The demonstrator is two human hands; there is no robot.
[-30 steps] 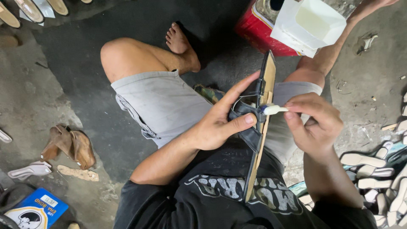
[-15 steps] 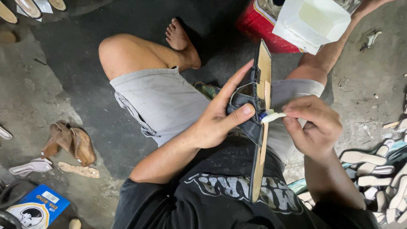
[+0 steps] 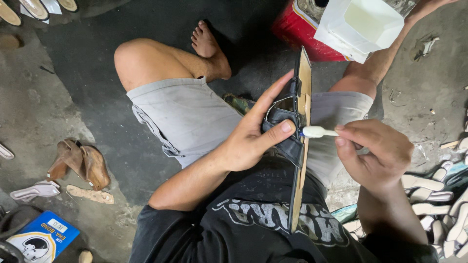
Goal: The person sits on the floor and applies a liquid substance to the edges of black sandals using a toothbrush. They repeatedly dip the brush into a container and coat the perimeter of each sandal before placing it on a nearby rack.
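I sit on the floor with a long sandal sole (image 3: 303, 141) held on edge over my lap, tan side facing right. Black straps (image 3: 285, 122) are attached on its left side. My left hand (image 3: 253, 136) grips the straps and sole, thumb pressed on the strap near the edge, index finger stretched up along it. My right hand (image 3: 378, 153) pinches a small white brush (image 3: 319, 132), its tip touching the sole's edge just by my left thumb.
A red can (image 3: 302, 29) and a white plastic container (image 3: 363, 24) stand ahead past my right knee. Several pale soles (image 3: 434, 195) are heaped at the right. A brown leather upper (image 3: 80, 163), a tan insole (image 3: 90, 195) and a blue box (image 3: 44, 238) lie left.
The sole has tilted slightly more upright and shifted a little. The brush tip stays at the edge near my left thumb, moving a bit down along it.
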